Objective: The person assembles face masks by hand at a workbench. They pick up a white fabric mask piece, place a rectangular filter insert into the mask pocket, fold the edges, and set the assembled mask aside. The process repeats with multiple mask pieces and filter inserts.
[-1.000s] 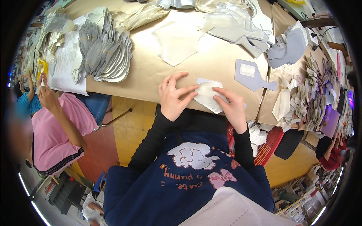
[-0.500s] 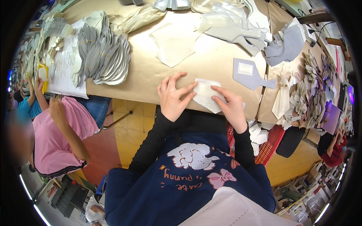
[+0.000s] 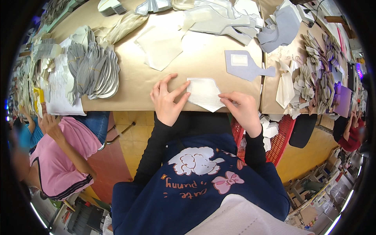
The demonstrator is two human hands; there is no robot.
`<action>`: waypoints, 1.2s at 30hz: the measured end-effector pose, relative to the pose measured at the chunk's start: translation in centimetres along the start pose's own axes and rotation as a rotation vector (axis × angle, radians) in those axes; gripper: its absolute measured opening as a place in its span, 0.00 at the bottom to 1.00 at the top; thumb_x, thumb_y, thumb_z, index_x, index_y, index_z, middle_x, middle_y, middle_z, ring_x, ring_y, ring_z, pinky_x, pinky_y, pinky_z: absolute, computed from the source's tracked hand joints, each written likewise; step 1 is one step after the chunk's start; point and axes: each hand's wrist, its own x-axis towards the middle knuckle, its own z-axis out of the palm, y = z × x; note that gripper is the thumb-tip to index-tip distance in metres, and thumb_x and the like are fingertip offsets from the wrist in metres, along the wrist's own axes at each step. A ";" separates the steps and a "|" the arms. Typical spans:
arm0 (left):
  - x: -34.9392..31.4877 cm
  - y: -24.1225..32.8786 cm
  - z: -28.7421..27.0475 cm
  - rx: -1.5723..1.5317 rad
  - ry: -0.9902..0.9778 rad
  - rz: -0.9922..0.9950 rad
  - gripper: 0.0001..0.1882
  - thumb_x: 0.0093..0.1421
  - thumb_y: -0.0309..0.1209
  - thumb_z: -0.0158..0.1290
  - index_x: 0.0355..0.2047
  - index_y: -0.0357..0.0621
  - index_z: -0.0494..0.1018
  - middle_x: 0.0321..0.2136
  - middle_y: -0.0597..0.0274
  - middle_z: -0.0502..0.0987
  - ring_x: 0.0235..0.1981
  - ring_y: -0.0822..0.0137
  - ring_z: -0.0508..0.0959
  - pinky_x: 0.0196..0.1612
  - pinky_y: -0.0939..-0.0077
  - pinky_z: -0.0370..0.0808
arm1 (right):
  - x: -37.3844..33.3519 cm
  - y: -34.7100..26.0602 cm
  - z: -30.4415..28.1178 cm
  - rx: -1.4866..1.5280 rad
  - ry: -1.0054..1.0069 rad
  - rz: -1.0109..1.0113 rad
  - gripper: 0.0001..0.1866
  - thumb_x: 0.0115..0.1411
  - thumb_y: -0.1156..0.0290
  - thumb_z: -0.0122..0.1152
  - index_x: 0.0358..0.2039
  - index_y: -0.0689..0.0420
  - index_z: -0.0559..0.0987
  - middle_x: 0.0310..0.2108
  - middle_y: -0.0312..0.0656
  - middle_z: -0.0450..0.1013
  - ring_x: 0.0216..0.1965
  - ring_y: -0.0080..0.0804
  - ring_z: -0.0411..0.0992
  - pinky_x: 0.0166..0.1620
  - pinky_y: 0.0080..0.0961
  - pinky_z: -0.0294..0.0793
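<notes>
A white, five-sided cut piece of fabric (image 3: 204, 93) lies near the front edge of the table, with a thin greyish rim along its upper right side. My left hand (image 3: 168, 102) is open, its fingers spread, and the index finger and thumb tips touch the piece's left edge. At the piece's right corner, the thumb and index finger of my right hand (image 3: 242, 109) pinch the edge. Beyond it to the right rests a flat grey cut piece (image 3: 248, 69) with a narrow tail and a white rectangle on it. A larger cream sheet (image 3: 160, 45) lies further off to the left.
Bundled grey pieces (image 3: 92, 70) sit at the left, and stacked grey pieces (image 3: 219, 21) at the back. Several piles of cut scraps (image 3: 319, 78) cover the right side. A red basket (image 3: 279, 147) stands below the table edge. A person in pink (image 3: 64, 156) sits at the left.
My right hand has gone from lying over the white piece to pinching its right corner, so more of the piece shows. My left fingers stay at its left edge. The whole view has shifted slightly.
</notes>
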 end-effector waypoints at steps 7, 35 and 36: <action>0.1 0.0 0.0 -0.005 -0.010 -0.008 0.16 0.57 0.40 0.64 0.48 0.67 0.85 0.61 0.69 0.70 0.61 0.58 0.63 0.64 0.57 0.55 | 0.2 0.7 0.4 -0.049 0.043 -0.028 0.07 0.59 0.70 0.66 0.36 0.56 0.87 0.32 0.45 0.82 0.33 0.42 0.81 0.38 0.32 0.77; -1.1 4.8 3.8 0.232 -0.238 0.310 0.38 0.62 0.56 0.56 0.70 0.59 0.64 0.73 0.63 0.58 0.73 0.52 0.56 0.71 0.39 0.51 | -2.1 4.1 -2.3 0.175 0.109 0.210 0.18 0.57 0.79 0.66 0.50 0.60 0.82 0.27 0.39 0.73 0.29 0.25 0.71 0.36 0.23 0.73; -1.0 4.9 3.7 0.235 -0.242 0.308 0.38 0.63 0.56 0.56 0.70 0.59 0.64 0.72 0.63 0.58 0.73 0.52 0.56 0.71 0.39 0.51 | -2.0 3.9 -2.3 0.160 0.100 0.216 0.18 0.57 0.79 0.67 0.50 0.60 0.82 0.28 0.39 0.73 0.29 0.25 0.71 0.36 0.23 0.73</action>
